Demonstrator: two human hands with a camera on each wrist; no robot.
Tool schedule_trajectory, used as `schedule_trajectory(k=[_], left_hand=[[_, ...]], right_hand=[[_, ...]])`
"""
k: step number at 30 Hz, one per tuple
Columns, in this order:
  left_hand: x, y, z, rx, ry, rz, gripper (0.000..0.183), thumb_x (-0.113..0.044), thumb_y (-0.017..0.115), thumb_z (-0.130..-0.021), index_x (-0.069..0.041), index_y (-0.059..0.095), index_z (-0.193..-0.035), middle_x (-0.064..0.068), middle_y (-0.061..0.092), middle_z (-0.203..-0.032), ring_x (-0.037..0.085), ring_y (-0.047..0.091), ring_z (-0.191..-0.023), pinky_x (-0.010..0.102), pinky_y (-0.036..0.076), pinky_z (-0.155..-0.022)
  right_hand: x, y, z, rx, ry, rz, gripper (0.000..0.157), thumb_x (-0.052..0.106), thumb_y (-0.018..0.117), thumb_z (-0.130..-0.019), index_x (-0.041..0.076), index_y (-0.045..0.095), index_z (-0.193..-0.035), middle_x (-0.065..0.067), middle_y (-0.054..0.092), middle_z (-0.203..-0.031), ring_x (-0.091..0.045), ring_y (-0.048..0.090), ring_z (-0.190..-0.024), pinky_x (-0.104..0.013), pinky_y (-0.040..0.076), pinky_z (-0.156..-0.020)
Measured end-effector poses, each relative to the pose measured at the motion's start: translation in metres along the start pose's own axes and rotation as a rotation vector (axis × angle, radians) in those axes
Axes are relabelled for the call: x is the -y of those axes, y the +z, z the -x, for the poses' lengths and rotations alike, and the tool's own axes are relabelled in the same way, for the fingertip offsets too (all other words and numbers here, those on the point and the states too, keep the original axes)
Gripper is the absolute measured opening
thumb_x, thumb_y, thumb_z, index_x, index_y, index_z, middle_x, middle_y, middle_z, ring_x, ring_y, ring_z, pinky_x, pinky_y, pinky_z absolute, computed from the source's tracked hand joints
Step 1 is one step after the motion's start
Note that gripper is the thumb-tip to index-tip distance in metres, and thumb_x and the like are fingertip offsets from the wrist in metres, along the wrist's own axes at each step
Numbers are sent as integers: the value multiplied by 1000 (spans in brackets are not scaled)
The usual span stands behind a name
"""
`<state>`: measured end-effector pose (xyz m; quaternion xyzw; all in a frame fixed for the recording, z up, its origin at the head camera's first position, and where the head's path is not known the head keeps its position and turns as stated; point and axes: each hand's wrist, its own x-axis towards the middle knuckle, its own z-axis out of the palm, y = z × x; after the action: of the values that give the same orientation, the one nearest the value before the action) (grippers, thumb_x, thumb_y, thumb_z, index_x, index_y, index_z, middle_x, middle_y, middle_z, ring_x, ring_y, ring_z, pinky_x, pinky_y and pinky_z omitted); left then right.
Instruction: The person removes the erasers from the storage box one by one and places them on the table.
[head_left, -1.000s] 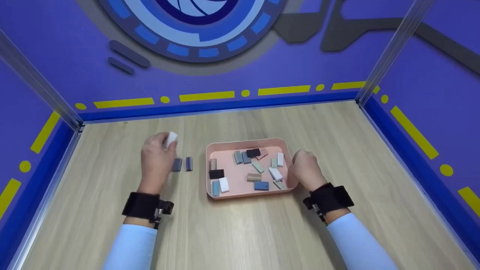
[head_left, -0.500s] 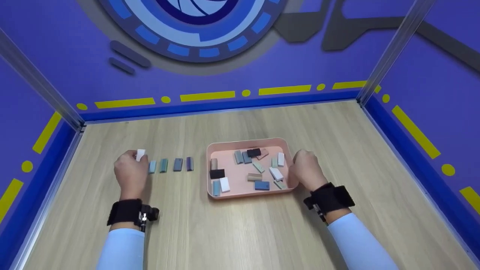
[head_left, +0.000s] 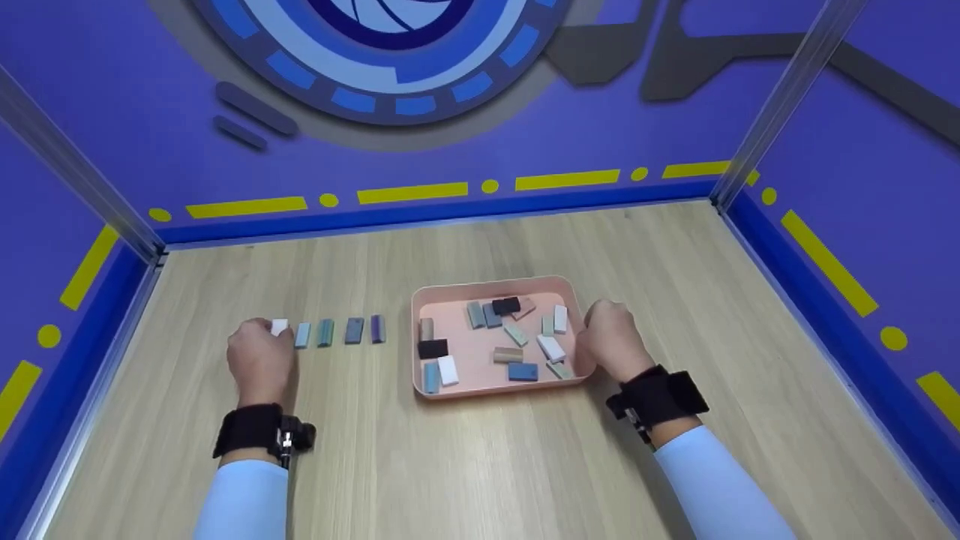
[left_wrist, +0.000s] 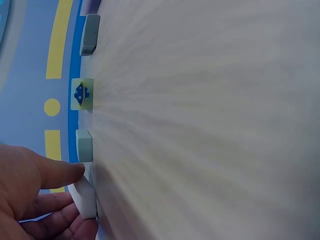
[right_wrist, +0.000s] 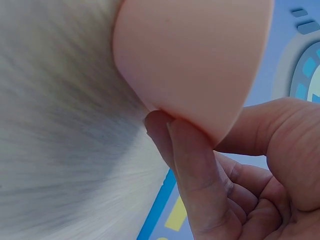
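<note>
My left hand (head_left: 259, 360) pinches a small white rectangular block (left_wrist: 84, 197) between thumb and fingers, low at the tabletop at the left end of a row. Beside it in that row lie a light blue block (head_left: 303, 335), a green one (head_left: 325, 332), a grey-blue one (head_left: 354, 330) and a purple-grey one (head_left: 377, 328). My right hand (head_left: 615, 341) grips the right side of a shallow pink tray (right_wrist: 195, 55), with fingers against its outer wall and the thumb at the rim. Several blocks lie scattered in the tray, among them a black block (head_left: 433, 349) and a blue block (head_left: 523, 372).
The wooden table (head_left: 480, 465) is bounded at the back by a purple-blue panel (head_left: 420, 165) with yellow marks. Side panels stand at left and right, joined by metal corner posts (head_left: 787, 97).
My left hand has carried the white block leftward past the row, then lowered it to the tabletop at the row's left end. The right hand and tray have stayed still.
</note>
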<state>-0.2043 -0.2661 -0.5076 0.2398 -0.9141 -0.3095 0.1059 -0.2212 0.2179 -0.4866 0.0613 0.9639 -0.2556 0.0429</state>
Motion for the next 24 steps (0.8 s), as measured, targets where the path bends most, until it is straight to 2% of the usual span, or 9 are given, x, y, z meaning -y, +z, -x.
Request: schedule_trajectory(k=[4,11,17,21,24], left_hand=[[0,0,0,8,-4,-10,42,-21,58,-88,8,58,-118,30,59,-116,41,58,-107,49,46,-88],[1,0,0,5,18,-19,39,-19,59,-87,8,60,-114,29,61,-113,41,59,-103,49,47,-86],[-3,-2,1,14,27,-60,37,-21,59,-87,8,61,-110,28,63,-107,39,61,-96,47,48,-76],[-13,-5,4,-27,80,-103,40,-21,59,-86,8,60,-113,29,62,-109,43,58,-97,51,48,-73],[-26,-6,7,-80,148,-110,45,-21,60,-85,9,57,-118,30,59,-115,48,54,-102,55,44,-81]], right_hand=[[1,-1,0,14,12,0,6,-1,57,-70,4,61,-70,-6,55,-71,-20,47,-60,-29,36,-47],[1,-1,1,8,5,-8,8,-1,56,-68,5,59,-64,-4,52,-65,-19,45,-55,-29,35,-45],[2,-1,1,13,9,-9,8,-1,57,-70,6,60,-67,-4,54,-67,-18,47,-57,-28,36,-46],[3,0,1,10,19,10,11,-2,56,-67,7,56,-60,-3,49,-63,-17,42,-54,-28,33,-43],[3,1,0,12,36,19,12,-3,56,-64,7,55,-57,-2,46,-61,-17,40,-53,-29,31,-42]])
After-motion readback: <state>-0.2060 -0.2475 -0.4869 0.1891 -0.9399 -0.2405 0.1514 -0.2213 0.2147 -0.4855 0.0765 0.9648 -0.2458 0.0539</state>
